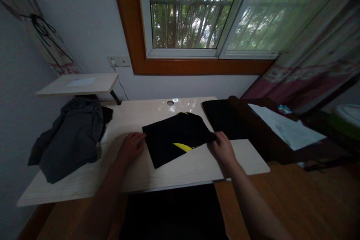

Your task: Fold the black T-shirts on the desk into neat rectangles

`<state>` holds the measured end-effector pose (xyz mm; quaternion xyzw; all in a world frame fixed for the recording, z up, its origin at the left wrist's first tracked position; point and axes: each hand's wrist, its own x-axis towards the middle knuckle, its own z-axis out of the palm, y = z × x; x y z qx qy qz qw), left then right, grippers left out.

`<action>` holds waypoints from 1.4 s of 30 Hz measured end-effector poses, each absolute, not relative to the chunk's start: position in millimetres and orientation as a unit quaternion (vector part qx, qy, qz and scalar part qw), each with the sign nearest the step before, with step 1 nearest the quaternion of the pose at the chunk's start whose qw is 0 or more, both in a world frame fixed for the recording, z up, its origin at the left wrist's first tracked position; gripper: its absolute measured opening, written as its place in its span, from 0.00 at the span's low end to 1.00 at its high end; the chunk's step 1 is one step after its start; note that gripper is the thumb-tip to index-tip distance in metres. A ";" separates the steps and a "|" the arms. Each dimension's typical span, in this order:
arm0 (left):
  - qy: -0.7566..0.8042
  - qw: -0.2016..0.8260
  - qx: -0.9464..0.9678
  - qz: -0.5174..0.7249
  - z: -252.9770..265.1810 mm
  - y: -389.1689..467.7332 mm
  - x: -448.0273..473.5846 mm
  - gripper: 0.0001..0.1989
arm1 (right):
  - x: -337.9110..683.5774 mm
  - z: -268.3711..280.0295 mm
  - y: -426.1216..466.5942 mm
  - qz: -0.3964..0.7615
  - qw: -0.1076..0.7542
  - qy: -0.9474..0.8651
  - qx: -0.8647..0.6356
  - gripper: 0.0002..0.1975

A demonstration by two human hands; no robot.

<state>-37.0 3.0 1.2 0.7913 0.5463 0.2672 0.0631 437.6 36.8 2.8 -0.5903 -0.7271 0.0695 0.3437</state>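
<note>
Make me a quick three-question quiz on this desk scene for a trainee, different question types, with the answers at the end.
1. True or false: the left hand and the right hand are at opposite ends of one black cloth garment.

2. What lies on the left end of the pale wood-grain desk?
A. A red ceramic mug
B. A heap of dark grey fabric clothing
C. A clear glass bottle

3. Fill in: the curved marking along the garment's near edge is ____.

Key: 1. True. 2. B. 3. Yellow.
</note>
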 end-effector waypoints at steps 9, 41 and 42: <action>0.554 0.070 0.787 0.263 4.3 2.1 -34.7 0.20 | 405.5 26.6 27.9 -0.013 0.376 -0.722 -0.581 0.26; 0.545 0.017 0.808 0.224 -0.7 2.8 -37.8 0.20 | 375.2 43.2 25.3 0.098 0.511 -0.684 -0.511 0.04; 0.545 0.017 0.808 0.225 -0.5 2.8 -37.6 0.20 | 386.9 42.7 25.5 0.090 0.535 -0.652 -0.530 0.04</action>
